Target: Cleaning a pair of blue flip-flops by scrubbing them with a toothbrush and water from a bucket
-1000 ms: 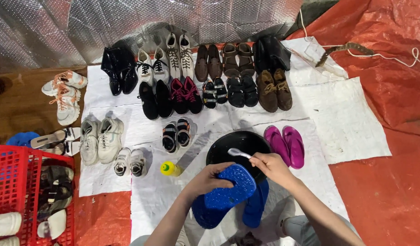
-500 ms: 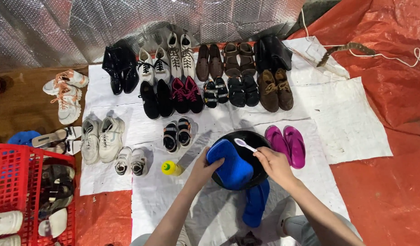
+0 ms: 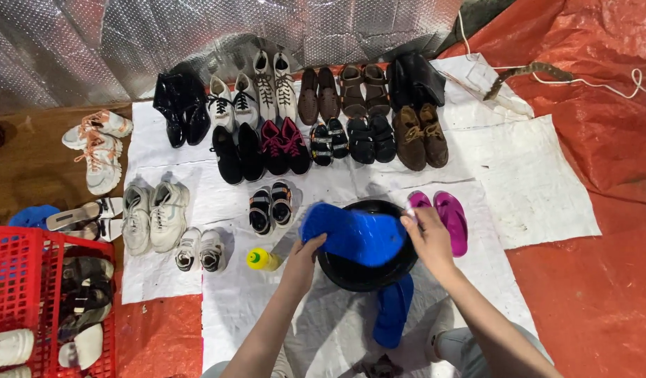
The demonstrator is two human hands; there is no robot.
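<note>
- A blue slipper point(image 3: 354, 234) lies across the top of a black basin point(image 3: 368, 269), sole upward, covering most of the basin's mouth.
- The left hand point(image 3: 309, 253) grips the slipper's near-left edge — fingers curled around it.
- The right hand point(image 3: 426, 234) rests at the slipper's right end, fingers closed on a small pale brush point(image 3: 410, 208), of which only the tip shows.
- A second blue slipper point(image 3: 393, 311) lies on the white sheet point(image 3: 540, 189) just below the basin, partly tucked under its rim.
- Just right of the basin sits a pair of purple sandals point(image 3: 449, 220); to its left, a yellow bottle with a green cap point(image 3: 261, 260).
- Beyond — rows of paired shoes point(image 3: 323, 126) across the sheet, with white sneakers point(image 3: 153, 215) further left.
- A red crate point(image 3: 22, 280) holding more footwear stands at the far left.
</note>
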